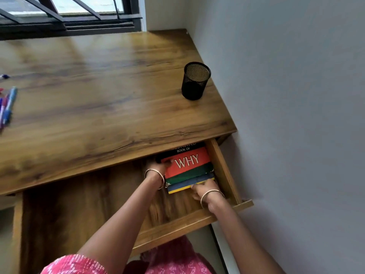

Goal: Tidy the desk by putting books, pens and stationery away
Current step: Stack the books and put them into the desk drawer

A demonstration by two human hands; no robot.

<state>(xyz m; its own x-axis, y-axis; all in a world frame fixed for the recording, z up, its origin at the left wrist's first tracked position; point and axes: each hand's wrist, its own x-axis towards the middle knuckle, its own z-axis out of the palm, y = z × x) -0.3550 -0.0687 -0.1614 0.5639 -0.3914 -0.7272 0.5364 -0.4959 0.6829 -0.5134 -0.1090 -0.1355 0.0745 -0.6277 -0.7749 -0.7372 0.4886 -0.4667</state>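
Note:
A stack of books (187, 167) lies in the far right corner of the open wooden drawer (177, 228), the top one red with "WHY" on its cover. My left hand (158, 167) grips the stack's left edge, fingers curled onto the top cover. At the near edge of the stack, my right hand (201, 189) holds the lower books, with its fingers partly hidden. Several pens (7, 105) lie at the desk's far left. A black mesh pen cup (195, 81) stands upright and looks empty at the desk's right side.
The wooden desk (98, 95) runs under a barred window (65, 14) at the back. A grey wall (296, 95) stands close along the right of the desk and drawer. The drawer's left part shows bare wood.

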